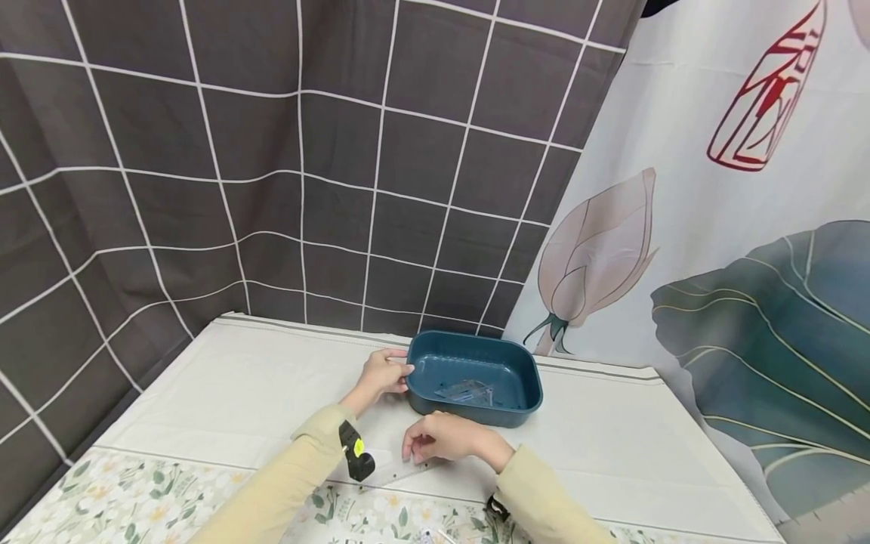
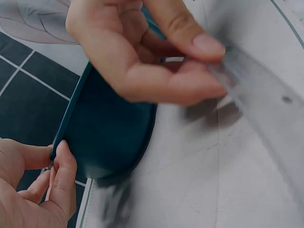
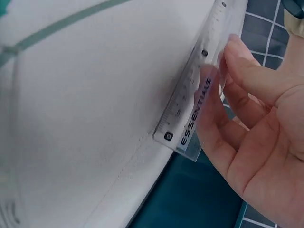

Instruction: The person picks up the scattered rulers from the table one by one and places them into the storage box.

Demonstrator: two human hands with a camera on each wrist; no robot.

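A clear plastic ruler [image 3: 187, 102], printed ESSENTIALS, is pinched between the thumb and fingers of my right hand [image 1: 448, 438]. In the head view it extends to the left of that hand, low over the table in front of a dark teal basin [image 1: 469, 414]. With thumb and fingertips, my left hand [image 1: 381, 375] grips the basin's left rim. The left wrist view shows that pinch on the rim [image 2: 61, 135] closely, with the ruler's blurred edge at the right. Several clear, flat plastic pieces [image 1: 467, 392] lie on the basin's floor.
The table [image 1: 272, 385] has a pale cover, with a floral cloth [image 1: 156, 491] along the near side. Small whitish items [image 1: 430, 537] sit at the bottom edge of the head view. A dark grid curtain [image 1: 326, 204] hangs behind, and a lotus-print curtain [image 1: 680, 302] at the right.
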